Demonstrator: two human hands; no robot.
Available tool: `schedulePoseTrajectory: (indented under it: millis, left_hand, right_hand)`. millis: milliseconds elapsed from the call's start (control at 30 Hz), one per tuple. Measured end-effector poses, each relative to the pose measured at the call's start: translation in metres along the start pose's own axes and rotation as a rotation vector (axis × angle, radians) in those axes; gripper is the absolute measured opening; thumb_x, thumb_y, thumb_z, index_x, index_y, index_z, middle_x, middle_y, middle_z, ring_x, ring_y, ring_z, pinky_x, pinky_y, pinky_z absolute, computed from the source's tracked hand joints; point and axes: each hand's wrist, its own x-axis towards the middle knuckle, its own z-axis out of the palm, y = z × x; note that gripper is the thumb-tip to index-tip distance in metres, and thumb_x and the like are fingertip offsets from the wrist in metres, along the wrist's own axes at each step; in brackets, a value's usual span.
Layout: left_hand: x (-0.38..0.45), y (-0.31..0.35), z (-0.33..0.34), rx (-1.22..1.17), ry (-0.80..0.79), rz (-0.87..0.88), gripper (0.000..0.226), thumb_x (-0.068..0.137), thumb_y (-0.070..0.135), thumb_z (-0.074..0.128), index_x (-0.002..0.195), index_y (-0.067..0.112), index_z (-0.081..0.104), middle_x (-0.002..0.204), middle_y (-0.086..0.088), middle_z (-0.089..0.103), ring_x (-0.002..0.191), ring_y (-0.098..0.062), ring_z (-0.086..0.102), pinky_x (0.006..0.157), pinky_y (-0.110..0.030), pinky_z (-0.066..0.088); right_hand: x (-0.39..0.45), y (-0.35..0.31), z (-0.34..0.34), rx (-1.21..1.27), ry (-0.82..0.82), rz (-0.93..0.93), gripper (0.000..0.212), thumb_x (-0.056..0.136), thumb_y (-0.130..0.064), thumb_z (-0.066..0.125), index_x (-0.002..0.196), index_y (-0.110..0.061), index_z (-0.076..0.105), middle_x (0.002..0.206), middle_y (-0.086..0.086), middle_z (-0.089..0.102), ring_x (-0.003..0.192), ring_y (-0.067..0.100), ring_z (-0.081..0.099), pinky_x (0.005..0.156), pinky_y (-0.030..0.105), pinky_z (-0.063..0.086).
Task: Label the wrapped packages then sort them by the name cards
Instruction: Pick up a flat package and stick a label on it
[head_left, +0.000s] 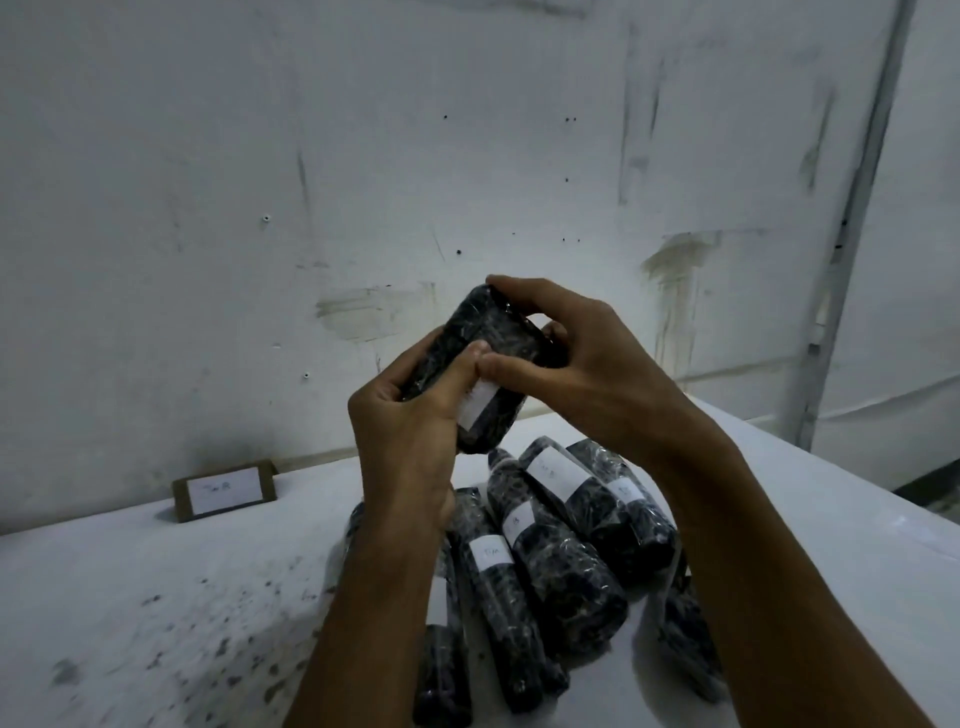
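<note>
I hold a dark, plastic-wrapped package (485, 338) up over the table with both hands. My left hand (410, 421) grips its lower side, thumb pressing on a white label (478, 408) on the wrap. My right hand (566, 353) curls over the package's top end, its thumb meeting the left thumb at the label. Below lies a pile of several similar wrapped packages (550, 551), most bearing white labels with faint writing. A brown name card (224, 491) with a white paper stands at the table's back left.
The white table (156, 597) is stained with dark specks at the front left. A scuffed white wall (363, 156) rises right behind it. The table's right edge (857, 467) runs diagonally, with a metal post (852, 234) beyond.
</note>
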Motion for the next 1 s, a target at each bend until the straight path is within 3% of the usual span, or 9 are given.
schedulePoseTrajectory:
  millis: [133, 367, 467, 533, 667, 767, 867, 1000]
  left_hand:
    - [-0.006, -0.001, 0.005, -0.026, 0.006, -0.010, 0.017, 0.079, 0.017, 0.084, 0.094, 0.024, 0.080, 0.089, 0.001, 0.080, 0.086, -0.019, 0.078, 0.078, -0.046, 0.064]
    - [-0.008, 0.002, 0.008, -0.039, 0.026, 0.033, 0.020, 0.078, 0.018, 0.084, 0.097, 0.022, 0.080, 0.089, -0.001, 0.080, 0.082, -0.019, 0.077, 0.076, -0.049, 0.064]
    - [-0.007, 0.002, 0.005, -0.023, 0.028, 0.040, 0.018, 0.079, 0.018, 0.084, 0.097, 0.023, 0.080, 0.087, 0.000, 0.080, 0.082, -0.019, 0.078, 0.077, -0.049, 0.064]
    - [-0.006, 0.002, 0.002, -0.002, 0.022, 0.054, 0.018, 0.079, 0.020, 0.083, 0.097, 0.024, 0.080, 0.089, 0.001, 0.080, 0.085, -0.019, 0.078, 0.078, -0.049, 0.064]
    - [-0.005, 0.003, -0.001, 0.048, -0.050, 0.117, 0.022, 0.076, 0.026, 0.081, 0.099, 0.027, 0.080, 0.092, 0.004, 0.080, 0.087, -0.019, 0.077, 0.074, -0.044, 0.065]
    - [-0.005, 0.005, -0.001, 0.033, -0.099, 0.158, 0.017, 0.083, 0.018, 0.077, 0.096, 0.029, 0.079, 0.094, 0.003, 0.080, 0.091, -0.020, 0.077, 0.074, -0.036, 0.063]
    - [-0.004, 0.005, -0.001, 0.046, -0.087, 0.196, 0.019, 0.088, 0.011, 0.075, 0.093, 0.029, 0.078, 0.088, 0.005, 0.080, 0.087, -0.018, 0.077, 0.069, -0.028, 0.061]
    - [-0.007, 0.002, 0.001, 0.104, -0.082, 0.207, 0.020, 0.088, 0.015, 0.077, 0.089, 0.034, 0.078, 0.085, 0.007, 0.080, 0.084, -0.016, 0.077, 0.073, -0.036, 0.063]
  right_hand:
    - [-0.001, 0.003, -0.001, 0.025, -0.003, -0.003, 0.065, 0.086, -0.018, 0.080, 0.144, -0.016, 0.053, 0.130, -0.002, 0.063, 0.110, 0.013, 0.069, 0.093, 0.031, 0.059]
    - [0.004, 0.000, 0.015, 0.047, 0.245, -0.041, 0.036, 0.095, -0.003, 0.067, 0.130, -0.013, 0.068, 0.120, -0.001, 0.072, 0.108, 0.009, 0.068, 0.092, 0.025, 0.058]
    - [0.006, 0.002, 0.022, 0.012, 0.305, -0.029, 0.032, 0.097, -0.006, 0.066, 0.128, -0.012, 0.070, 0.118, -0.001, 0.073, 0.109, 0.009, 0.069, 0.094, 0.030, 0.058]
    - [0.006, 0.003, 0.022, -0.001, 0.263, 0.000, 0.033, 0.095, -0.015, 0.070, 0.128, -0.013, 0.069, 0.116, -0.001, 0.073, 0.107, 0.009, 0.069, 0.092, 0.030, 0.059]
    - [0.003, 0.000, 0.018, 0.019, 0.175, 0.033, 0.030, 0.087, -0.029, 0.078, 0.110, -0.010, 0.075, 0.093, 0.000, 0.076, 0.085, 0.012, 0.074, 0.076, 0.031, 0.062]
    - [0.002, -0.005, 0.020, -0.019, 0.271, -0.012, 0.014, 0.093, -0.023, 0.074, 0.089, -0.010, 0.076, 0.069, -0.007, 0.069, 0.061, 0.002, 0.064, 0.056, 0.014, 0.047]
    - [0.003, -0.008, 0.028, -0.130, 0.385, -0.008, 0.026, 0.099, -0.021, 0.066, 0.076, -0.011, 0.072, 0.057, -0.009, 0.060, 0.047, 0.002, 0.053, 0.045, 0.012, 0.037]
    - [0.005, -0.001, 0.026, -0.170, 0.438, 0.049, 0.049, 0.105, -0.026, 0.056, 0.057, -0.013, 0.055, 0.047, -0.006, 0.048, 0.042, 0.008, 0.038, 0.042, 0.020, 0.030]
